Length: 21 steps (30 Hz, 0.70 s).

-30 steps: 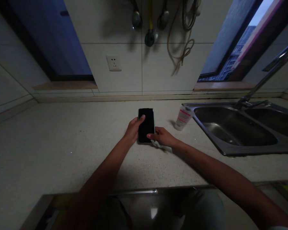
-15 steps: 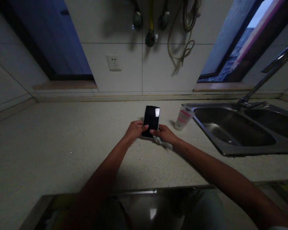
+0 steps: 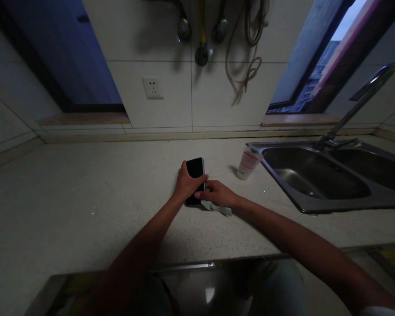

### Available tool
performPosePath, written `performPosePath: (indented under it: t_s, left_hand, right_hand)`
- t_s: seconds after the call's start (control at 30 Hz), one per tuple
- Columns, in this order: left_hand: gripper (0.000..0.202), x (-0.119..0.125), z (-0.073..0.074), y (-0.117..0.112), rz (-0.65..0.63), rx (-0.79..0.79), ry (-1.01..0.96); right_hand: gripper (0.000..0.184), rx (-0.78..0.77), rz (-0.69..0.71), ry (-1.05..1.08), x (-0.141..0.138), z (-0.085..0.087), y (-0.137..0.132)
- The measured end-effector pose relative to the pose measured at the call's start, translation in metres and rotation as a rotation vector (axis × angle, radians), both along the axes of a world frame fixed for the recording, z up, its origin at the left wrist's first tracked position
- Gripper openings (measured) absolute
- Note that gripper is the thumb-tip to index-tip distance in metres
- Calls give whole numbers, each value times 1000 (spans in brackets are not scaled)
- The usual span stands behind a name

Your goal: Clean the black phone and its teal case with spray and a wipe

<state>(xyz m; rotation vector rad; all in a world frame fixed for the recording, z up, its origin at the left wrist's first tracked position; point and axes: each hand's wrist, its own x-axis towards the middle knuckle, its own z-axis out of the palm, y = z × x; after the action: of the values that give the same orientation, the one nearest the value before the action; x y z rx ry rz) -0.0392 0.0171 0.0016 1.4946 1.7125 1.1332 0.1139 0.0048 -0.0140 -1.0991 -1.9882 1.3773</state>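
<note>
A smartphone (image 3: pixel 195 168) with a dark screen and a pale edge is held above the pale countertop. My left hand (image 3: pixel 186 182) grips it across the screen, thumb reaching to its right edge. At its lower right, my right hand (image 3: pixel 219 193) is closed with the thumb on the screen and fingers at the side. A crumpled white tissue (image 3: pixel 216 207) hangs under my right hand; part of it is hidden behind the hand and phone. To the right stands a clear plastic cup (image 3: pixel 248 163) with red print, leaning slightly.
A steel double sink (image 3: pixel 316 175) with a tall faucet (image 3: pixel 355 103) is set into the countertop (image 3: pixel 69 188) on the right. On the tiled wall are a power socket (image 3: pixel 152 88), valves and a looped hose (image 3: pixel 256 26). Windows flank both sides.
The phone has shifted left and nearer to me and turned a little. My left hand has moved from its left edge to wrap across the screen. More of the tissue shows.
</note>
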Motion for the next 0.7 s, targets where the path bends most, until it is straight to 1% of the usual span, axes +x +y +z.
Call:
performPosePath:
  t_s: [0.1, 0.17, 0.23, 0.3, 0.4, 0.47, 0.5, 0.57, 0.7]
  left_hand:
    - [102, -2, 1, 2, 42, -9, 54]
    - [101, -3, 0, 4, 69, -3, 95]
    - [101, -5, -2, 6, 84, 6, 142]
    - [100, -6, -4, 6, 86, 20, 192]
    - [100, -7, -7, 6, 73, 43, 275]
    - [99, -8, -9, 5, 59, 41, 353]
    - [99, -9, -10, 5, 54, 32, 390]
    - [96, -10, -12, 5, 47, 7, 438]
    - [93, -11, -17, 6, 23, 1, 471]
  right_hand:
    - [51, -11, 19, 28, 1, 5, 1]
    - [52, 38, 7, 39, 5, 5, 7]
    - [50, 122, -43, 17, 10, 3, 14]
    - [45, 227, -130, -40, 16, 1, 22]
    - [30, 398, -282, -188, 26, 2, 31]
    - [22, 477, -349, -294, 33, 6, 34]
    - [21, 499, -364, -340, 36, 8, 35]
    - [23, 519, -355, -417, 41, 12, 35]
    - [28, 514, -296, -610, 46, 17, 34]
